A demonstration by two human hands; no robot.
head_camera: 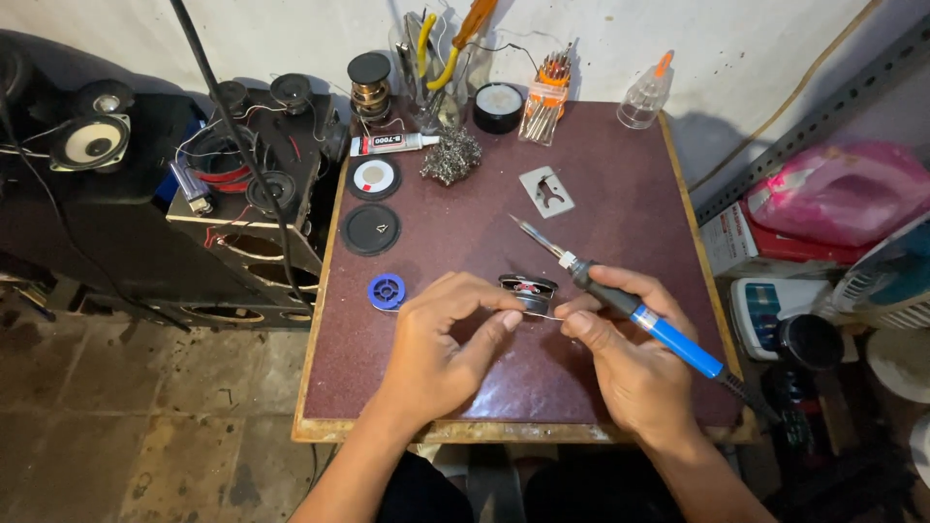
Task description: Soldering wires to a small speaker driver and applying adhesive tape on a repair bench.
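My left hand (pixel 448 339) pinches a thin silver solder wire (pixel 545 314) that runs across to my right hand. The wire leads back toward a small blue spool (pixel 387 291) lying left of my hand. Between my hands sits a small round speaker driver (pixel 528 289) with a metal frame. My right hand (pixel 630 353) grips a soldering iron (pixel 668 339) with a blue and black handle. Its metal tip (pixel 531 237) points up and left, away from me, over the dark red tabletop (pixel 601 223).
At the table's back stand a jar of tools (pixel 433 68), a screwdriver set (pixel 545 97), a glue tube (pixel 392 144), steel wool (pixel 450 155), a metal plate (pixel 546 191), a clear bottle (pixel 645 95) and two black discs (pixel 371 229). An opened speaker cabinet (pixel 247 184) stands left; boxes and a pink bag (pixel 838 194) right.
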